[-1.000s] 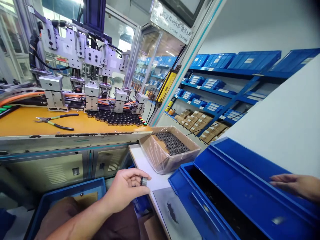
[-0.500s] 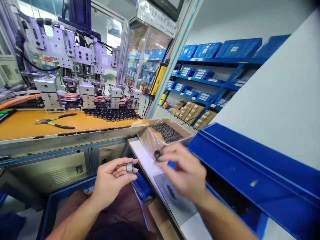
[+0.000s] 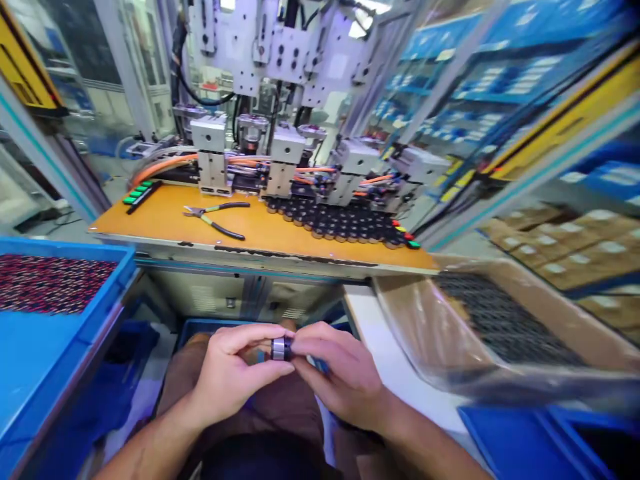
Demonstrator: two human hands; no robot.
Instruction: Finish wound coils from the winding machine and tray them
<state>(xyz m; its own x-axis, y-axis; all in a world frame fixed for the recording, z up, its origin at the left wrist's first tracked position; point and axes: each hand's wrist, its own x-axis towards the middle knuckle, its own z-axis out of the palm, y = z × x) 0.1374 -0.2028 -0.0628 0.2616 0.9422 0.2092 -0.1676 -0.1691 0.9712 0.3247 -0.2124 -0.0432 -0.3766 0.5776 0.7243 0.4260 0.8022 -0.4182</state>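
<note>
Between the thumb and fingers of my left hand (image 3: 235, 367) is a small silver metal ring (image 3: 278, 349). My right hand (image 3: 345, 373) meets it from the right, its fingertips pinched on a small black part (image 3: 288, 348) pressed against the ring's right side. My right fingers cover most of the black part, so I cannot tell how far it sits in the ring. Both hands are over my lap, below the front edge of the orange work surface (image 3: 170, 220).
Pliers (image 3: 215, 220) and several rows of black round parts (image 3: 340, 223) lie on the orange surface before a machine with metal blocks (image 3: 213, 157). A plastic-lined carton (image 3: 415, 320) of dark parts stands right. On the left is a blue bin (image 3: 30, 360) holding red and dark pieces.
My right hand has come left from beside the carton, bringing the black part against the silver ring in my left hand. The view has swung left, showing the blue bin.
</note>
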